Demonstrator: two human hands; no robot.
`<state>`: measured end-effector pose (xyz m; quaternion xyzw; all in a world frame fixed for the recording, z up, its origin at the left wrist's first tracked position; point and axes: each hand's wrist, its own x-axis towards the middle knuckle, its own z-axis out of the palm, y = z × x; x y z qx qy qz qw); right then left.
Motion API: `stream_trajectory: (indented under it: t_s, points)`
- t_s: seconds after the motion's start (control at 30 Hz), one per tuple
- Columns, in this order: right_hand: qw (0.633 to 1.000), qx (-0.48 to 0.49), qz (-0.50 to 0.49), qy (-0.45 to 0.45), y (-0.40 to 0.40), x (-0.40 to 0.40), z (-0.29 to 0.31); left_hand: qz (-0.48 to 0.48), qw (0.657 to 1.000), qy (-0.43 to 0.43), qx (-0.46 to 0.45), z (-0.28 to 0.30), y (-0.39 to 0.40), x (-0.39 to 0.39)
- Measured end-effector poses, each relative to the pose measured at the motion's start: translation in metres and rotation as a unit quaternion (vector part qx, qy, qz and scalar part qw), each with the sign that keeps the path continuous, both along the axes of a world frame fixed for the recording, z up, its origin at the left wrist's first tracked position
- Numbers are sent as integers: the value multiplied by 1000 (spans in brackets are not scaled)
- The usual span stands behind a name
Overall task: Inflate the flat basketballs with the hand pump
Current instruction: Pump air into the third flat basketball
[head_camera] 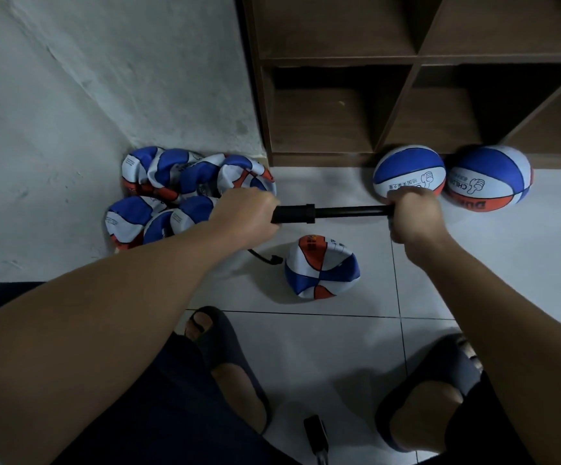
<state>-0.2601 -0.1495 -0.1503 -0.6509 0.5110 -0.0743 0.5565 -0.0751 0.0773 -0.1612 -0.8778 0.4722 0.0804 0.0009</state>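
Note:
A black hand pump (309,213) is held level above the floor. My left hand (247,216) grips its barrel and my right hand (411,216) grips the handle, with the piston rod drawn out between them. The pump's short black hose (265,258) hangs under my left wrist and reaches a flat blue, white and orange basketball (322,268) lying on the tiles below the pump. Where the hose tip meets the ball is hard to make out. A heap of several flat basketballs (185,193) lies in the wall corner at left.
Two inflated basketballs (410,169) (490,177) rest against the foot of a dark wooden cubby shelf (416,58). My feet in dark sandals (229,360) (440,387) stand on the white tiles. A small black object (316,431) lies between them.

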Motion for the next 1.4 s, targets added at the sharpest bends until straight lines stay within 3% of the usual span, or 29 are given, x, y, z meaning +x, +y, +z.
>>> stream_trajectory:
  t_s: [0.23, 0.77, 0.97, 1.1, 1.17, 1.27, 1.4]
  points:
    - [999, -33, 34, -16, 50, 21, 1, -3, 1000, 8, 0, -2, -8, -3]
    - [997, -52, 51, -41, 72, 44, -13, -39, 999, -20, -3, 16, -22, -15]
    - [992, -3, 118, -54, 62, 46, -14, 34, 999, 38, 4, -14, -11, -10]
    - [992, 68, 61, -82, 50, 39, -36, 136, 985, 104, -18, -19, 2, 11]
    - [994, -1, 98, -45, 48, 33, -62, 184, 975, 120, -18, -23, 9, 21]
    - [966, -138, 216, 39, 47, 26, -104, 221, 965, 143, -6, -32, 14, 27]
    - [925, -203, 311, 82, 49, 24, -138, 256, 949, 180, -27, -45, 16, 32]
